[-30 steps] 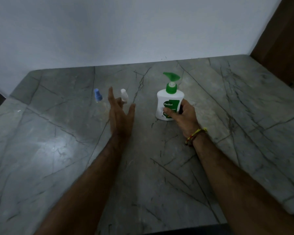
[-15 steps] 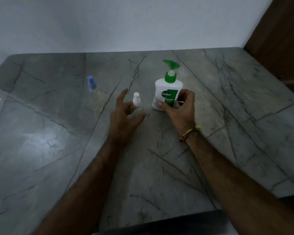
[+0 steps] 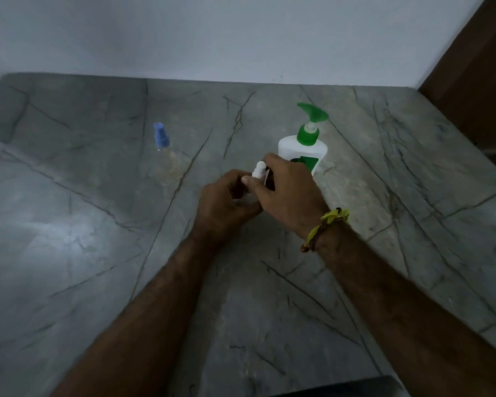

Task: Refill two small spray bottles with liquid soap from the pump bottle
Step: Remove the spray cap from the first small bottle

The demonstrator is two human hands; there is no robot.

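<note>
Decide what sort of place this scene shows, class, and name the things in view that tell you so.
Probably a home counter or washroom ledge, though that is uncertain: a grey veined stone slab meets a plain pale wall, a pump bottle of hand soap stands on it, and dark wood panelling rises at the right.

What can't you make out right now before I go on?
- Head view: body of the white-capped spray bottle, hidden inside left hand and right hand; fill level unknown.
- Pump bottle label, mostly covered by the right hand.
- Blue-capped spray bottle: clear body too faint to judge contents.
</note>
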